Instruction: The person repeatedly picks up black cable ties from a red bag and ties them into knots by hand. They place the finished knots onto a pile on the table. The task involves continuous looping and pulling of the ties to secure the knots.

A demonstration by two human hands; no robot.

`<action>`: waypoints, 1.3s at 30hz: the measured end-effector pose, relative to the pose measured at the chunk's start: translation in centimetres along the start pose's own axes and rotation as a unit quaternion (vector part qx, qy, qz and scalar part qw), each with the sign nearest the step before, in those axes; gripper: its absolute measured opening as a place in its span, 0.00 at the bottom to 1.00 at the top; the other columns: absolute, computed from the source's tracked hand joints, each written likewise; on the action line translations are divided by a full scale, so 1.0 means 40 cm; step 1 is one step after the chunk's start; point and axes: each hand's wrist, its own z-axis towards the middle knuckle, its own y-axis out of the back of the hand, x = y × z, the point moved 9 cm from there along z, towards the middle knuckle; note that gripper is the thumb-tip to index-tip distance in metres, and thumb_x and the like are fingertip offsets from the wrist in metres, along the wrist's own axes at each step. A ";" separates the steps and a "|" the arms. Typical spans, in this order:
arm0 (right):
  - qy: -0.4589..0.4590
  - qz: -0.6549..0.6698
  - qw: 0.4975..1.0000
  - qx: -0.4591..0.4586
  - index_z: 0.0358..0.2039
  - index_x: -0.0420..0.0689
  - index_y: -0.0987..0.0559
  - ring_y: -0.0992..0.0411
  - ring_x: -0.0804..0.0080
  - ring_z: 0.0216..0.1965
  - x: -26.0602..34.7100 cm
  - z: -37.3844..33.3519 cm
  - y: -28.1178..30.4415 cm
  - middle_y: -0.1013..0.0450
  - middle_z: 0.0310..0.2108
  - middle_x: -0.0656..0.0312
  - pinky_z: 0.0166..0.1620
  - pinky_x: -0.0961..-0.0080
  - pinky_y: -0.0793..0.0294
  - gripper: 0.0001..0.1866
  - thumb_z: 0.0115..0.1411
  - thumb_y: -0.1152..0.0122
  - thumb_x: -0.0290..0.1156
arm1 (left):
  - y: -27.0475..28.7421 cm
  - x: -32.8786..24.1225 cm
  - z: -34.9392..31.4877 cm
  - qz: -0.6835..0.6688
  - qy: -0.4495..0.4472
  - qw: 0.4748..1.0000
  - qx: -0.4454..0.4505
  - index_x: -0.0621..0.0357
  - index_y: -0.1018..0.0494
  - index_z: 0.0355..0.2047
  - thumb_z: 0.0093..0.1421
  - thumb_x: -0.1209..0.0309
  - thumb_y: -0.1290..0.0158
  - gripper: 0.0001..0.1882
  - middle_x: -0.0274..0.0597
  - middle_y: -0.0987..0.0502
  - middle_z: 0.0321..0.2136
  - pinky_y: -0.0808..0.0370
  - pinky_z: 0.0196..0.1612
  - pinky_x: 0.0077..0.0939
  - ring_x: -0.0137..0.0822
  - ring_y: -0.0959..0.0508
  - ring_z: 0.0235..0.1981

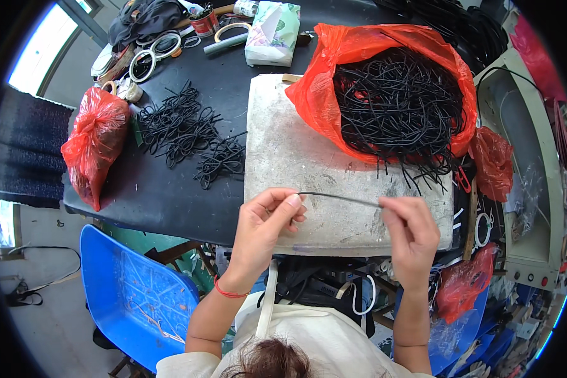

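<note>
A thin black cord (340,197) stretches between my two hands, above the near part of a worn whitish board (277,138). My left hand (269,215) pinches its left end between thumb and forefinger. At the other end, my right hand (412,225) grips the cord with closed fingers, slightly blurred. Beyond them lies an open red plastic bag (321,75), full of loose black cords (400,101), some spilling over its near edge. Left of the board, looped bundles of black cord (186,129) lie in a heap on the black tabletop (170,201).
A knotted red bag (96,142) sits at the table's left edge. Tape rolls (143,65) and a tissue pack (273,34) stand at the back. A blue plastic bin (129,286) is below left. At right is a pale machine housing (535,246) beside crumpled red plastic (492,162).
</note>
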 end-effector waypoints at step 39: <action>0.154 -0.052 0.985 0.058 0.32 0.39 0.24 0.30 0.66 0.26 0.072 -0.013 -0.117 0.32 0.26 0.60 0.27 0.74 0.30 0.11 0.45 0.38 0.18 | -0.086 0.030 -0.016 -0.055 0.107 0.985 0.125 0.64 0.26 0.34 0.59 0.67 0.48 0.11 0.39 0.24 0.29 0.25 0.35 0.19 0.26 0.24 0.31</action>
